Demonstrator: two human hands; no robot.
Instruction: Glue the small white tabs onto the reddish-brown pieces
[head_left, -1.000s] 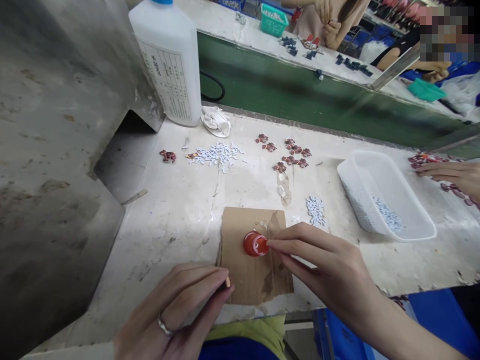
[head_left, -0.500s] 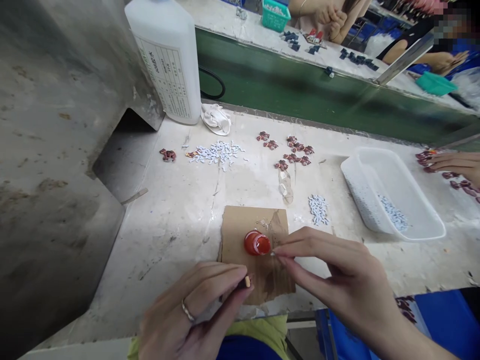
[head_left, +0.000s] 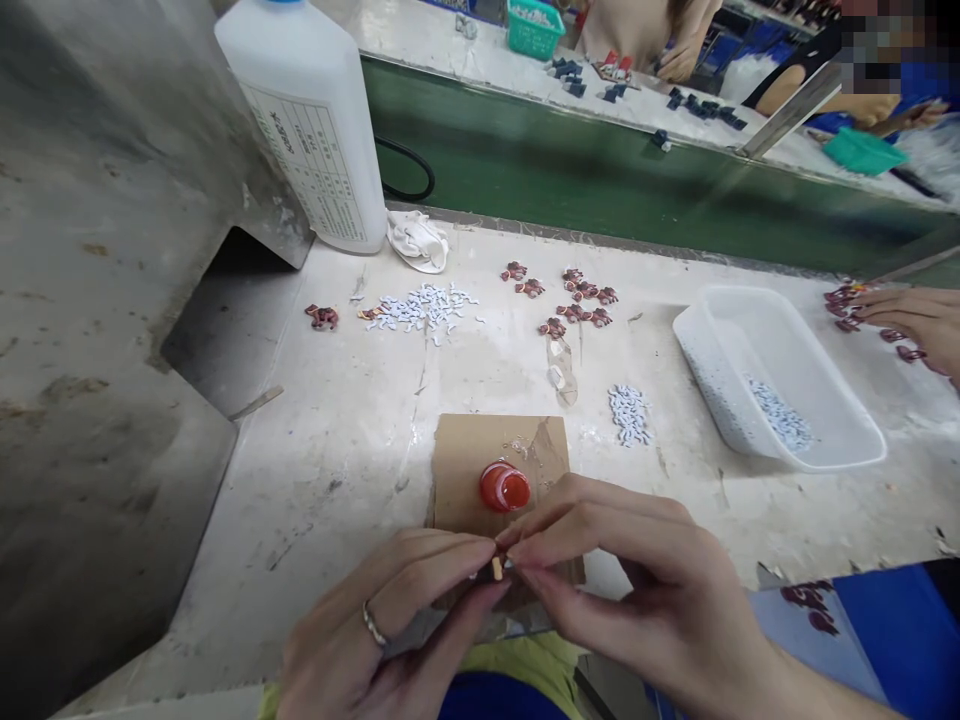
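Note:
Between the thumb and fingers of my left hand (head_left: 390, 605) is a small dark brown figurine with a tan part (head_left: 496, 569), mostly covered by the fingers. My right hand (head_left: 637, 565) pinches a tiny pale piece (head_left: 509, 563) right against the figurine's side. Just beyond the fingertips, a small red pot (head_left: 495, 488) with a round opening rests tilted on a torn cardboard sheet (head_left: 461, 450). To the right of the cardboard lies a small heap of pale blue-white curved pieces (head_left: 630, 415).
A larger pile of pale pieces (head_left: 424, 308) and several brown figurines (head_left: 574, 313) lie farther back. A white plastic tub (head_left: 705, 385) stands right, near another person's hand (head_left: 919, 315). A large white bottle (head_left: 322, 140) and metal housing (head_left: 112, 300) border the left.
My right hand has moved left and down from beside the red pot, bringing the pale piece to the figurine. My left hand stays almost in place, still holding the figurine.

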